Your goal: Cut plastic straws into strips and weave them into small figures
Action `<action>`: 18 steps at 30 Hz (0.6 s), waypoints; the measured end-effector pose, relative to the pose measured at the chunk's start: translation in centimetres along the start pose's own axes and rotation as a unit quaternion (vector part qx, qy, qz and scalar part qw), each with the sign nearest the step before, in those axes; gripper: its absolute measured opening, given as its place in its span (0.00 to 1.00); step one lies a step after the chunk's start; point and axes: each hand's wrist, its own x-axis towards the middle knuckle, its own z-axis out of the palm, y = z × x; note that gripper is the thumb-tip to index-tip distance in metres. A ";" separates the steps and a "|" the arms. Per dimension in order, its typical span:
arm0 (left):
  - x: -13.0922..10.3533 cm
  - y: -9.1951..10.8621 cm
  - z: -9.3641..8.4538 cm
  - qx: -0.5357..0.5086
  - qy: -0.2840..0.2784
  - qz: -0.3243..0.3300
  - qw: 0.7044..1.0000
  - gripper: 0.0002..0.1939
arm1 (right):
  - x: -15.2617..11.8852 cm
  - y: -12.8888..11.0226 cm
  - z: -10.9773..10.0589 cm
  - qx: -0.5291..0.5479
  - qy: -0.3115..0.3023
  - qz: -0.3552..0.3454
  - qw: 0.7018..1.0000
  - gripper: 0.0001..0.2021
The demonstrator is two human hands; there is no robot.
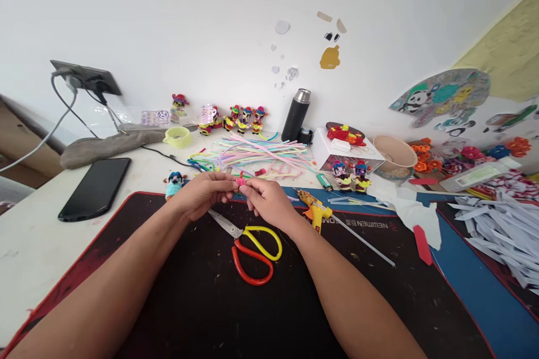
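Observation:
Both hands meet above the far edge of the black mat. My left hand pinches a small pink piece from the left. The fingertips of my right hand close on the same piece from the right, and an orange-red tip sticks up from it. Fingers cover most of the piece. Scissors with one yellow and one red handle lie partly open just below the hands. A yellow glue gun lies right of my right hand.
Pastel pipe cleaners are piled behind the hands. A phone lies left, a small blue figure beside my left hand. Behind stand a black bottle and a white box. Paper strips are heaped right.

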 end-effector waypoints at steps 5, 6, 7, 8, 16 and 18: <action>0.1 0.0 -0.5 -0.033 -0.026 -0.048 0.998 0.07 | -0.1 -0.3 -0.2 -0.055 0.007 -0.029 0.998 0.17; 0.1 0.0 -0.6 -0.037 -0.028 -0.056 0.997 0.07 | -0.1 -0.5 -0.3 -0.074 0.014 -0.035 0.997 0.16; 0.1 0.0 -0.6 -0.042 -0.029 -0.063 0.997 0.06 | -0.1 -0.6 -0.4 -0.096 0.023 -0.042 0.994 0.15; 0.1 -0.1 -0.6 -0.046 -0.030 -0.068 0.996 0.06 | -0.1 -0.7 -0.4 -0.119 0.034 -0.049 0.991 0.14; -0.1 0.0 -0.3 -0.070 -0.019 -0.090 0.993 0.04 | -0.1 -0.9 -0.7 -0.209 0.074 -0.076 0.972 0.10; -0.1 0.0 -0.2 -0.068 -0.017 -0.094 0.993 0.04 | -0.1 -0.9 -0.7 -0.212 0.077 -0.065 0.972 0.12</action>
